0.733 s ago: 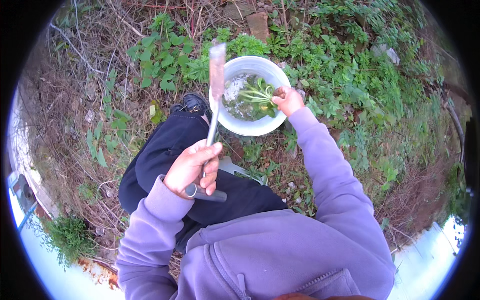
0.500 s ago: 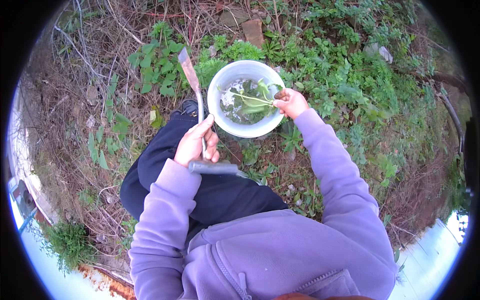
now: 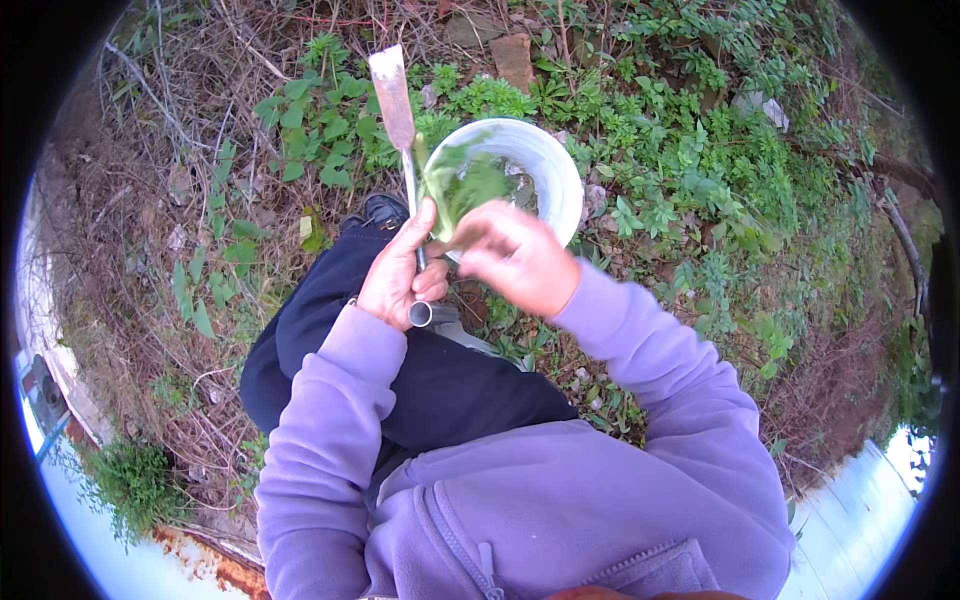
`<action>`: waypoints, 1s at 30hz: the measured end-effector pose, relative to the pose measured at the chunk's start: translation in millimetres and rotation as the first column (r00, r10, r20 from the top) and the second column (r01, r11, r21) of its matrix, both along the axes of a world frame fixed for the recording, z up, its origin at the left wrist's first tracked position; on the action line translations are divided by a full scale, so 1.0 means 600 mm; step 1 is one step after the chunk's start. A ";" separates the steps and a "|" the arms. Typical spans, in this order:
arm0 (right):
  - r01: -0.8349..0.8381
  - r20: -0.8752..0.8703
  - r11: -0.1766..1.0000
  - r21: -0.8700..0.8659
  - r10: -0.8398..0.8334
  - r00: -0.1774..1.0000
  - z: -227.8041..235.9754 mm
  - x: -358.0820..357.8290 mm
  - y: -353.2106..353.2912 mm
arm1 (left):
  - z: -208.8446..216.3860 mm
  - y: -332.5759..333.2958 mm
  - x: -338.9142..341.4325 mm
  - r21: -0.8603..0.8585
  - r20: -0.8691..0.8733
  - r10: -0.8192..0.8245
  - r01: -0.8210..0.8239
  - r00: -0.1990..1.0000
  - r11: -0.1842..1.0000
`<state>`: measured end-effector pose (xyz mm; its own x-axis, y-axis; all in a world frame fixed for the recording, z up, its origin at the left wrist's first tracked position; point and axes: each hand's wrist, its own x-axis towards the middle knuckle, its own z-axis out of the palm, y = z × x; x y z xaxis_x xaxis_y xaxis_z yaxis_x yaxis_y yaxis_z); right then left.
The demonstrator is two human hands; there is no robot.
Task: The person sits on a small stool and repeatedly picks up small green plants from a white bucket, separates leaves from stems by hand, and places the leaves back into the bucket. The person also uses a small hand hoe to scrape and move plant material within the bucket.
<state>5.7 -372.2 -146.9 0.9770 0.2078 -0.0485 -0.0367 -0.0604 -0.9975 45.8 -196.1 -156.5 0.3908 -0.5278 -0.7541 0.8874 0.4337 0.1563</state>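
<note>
My left hand [image 3: 405,270] is closed round the metal shaft of a small hoe [image 3: 394,105], a flat rusty blade with a bent pipe grip. The blade points up and away from me. Uprooted leafy greens [image 3: 460,190], blurred, stand between the hoe and the white bucket [image 3: 571,195], their pale stems close to my left thumb. My right hand [image 3: 520,260] is bent in over the bucket's near rim, its fingers curled at the stem base and smeared by motion. Whether they grip the stems cannot be made out.
Low green plants [image 3: 690,150] grow thickly beyond and right of the bucket. Dry twigs and vines cover the ground to the left. A flat brown stone [image 3: 512,62] lies beyond the bucket. My dark-trousered leg [image 3: 330,290] and shoe [image 3: 385,212] are beside the bucket.
My right hand has swung left across the bucket, bringing the greens up to my left hand and the hoe. The hoe has turned and shifted up slightly; the bucket leans a little rightward.
</note>
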 end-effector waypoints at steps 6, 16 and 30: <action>0.255 -0.330 0.945 0.204 -0.179 0.927 -0.060 -0.020 -0.004 | 0.022 0.058 0.075 0.170 0.280 0.022 -0.073 0.960 0.983; -0.703 -0.713 0.224 -0.674 0.050 0.699 -0.552 0.127 -0.070 | -0.028 0.114 0.128 0.268 0.196 0.284 -0.330 0.939 0.905; -0.346 -0.627 0.922 -0.175 0.166 0.761 -0.355 0.104 -0.139 | -0.028 0.094 0.136 0.400 0.213 0.042 -0.127 0.976 0.908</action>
